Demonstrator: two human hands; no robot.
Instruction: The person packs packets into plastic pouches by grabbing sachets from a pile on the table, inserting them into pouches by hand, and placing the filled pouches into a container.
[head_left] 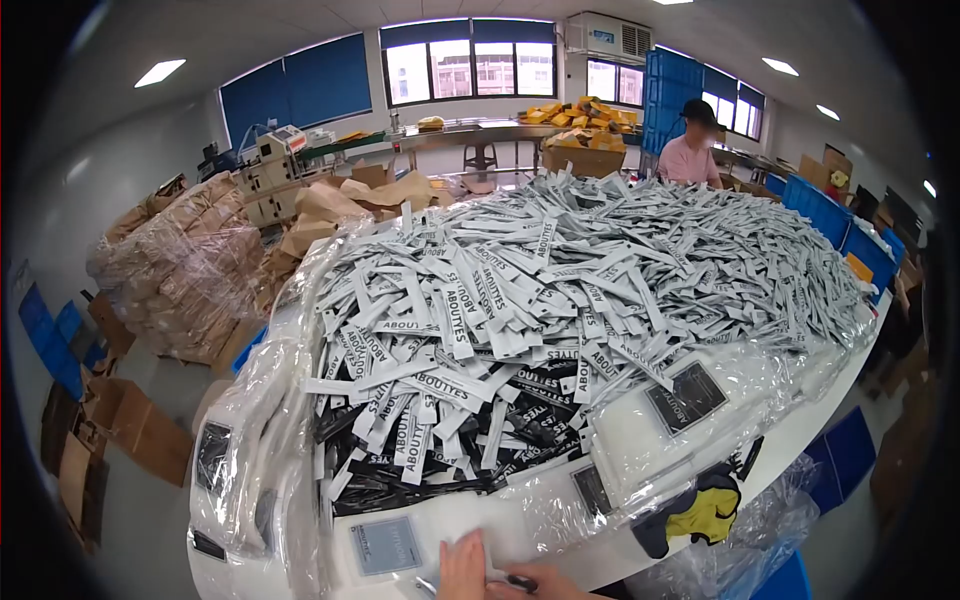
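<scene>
My left hand [463,568] lies at the bottom edge of the view with its fingers stretched out on a white plastic bag [445,518] that bears a grey printed label. Close beside it, my right hand [548,584] closes on a small dark object [520,582]; its kind is not clear. Beyond both hands rises a large heap of slim white packets [560,270] printed ABOUTYES. Black packets [535,415] show through at its near side. Clear-wrapped white packs with black labels [688,398] border the heap.
A yellow and dark grey glove [703,510] lies at the table's right edge [620,560]. Wrapped brown parcels [185,265] stand at left, blue crates [830,215] at right. Across the heap is a person in a pink top [686,157]. Yellow packages [580,113] fill the far table.
</scene>
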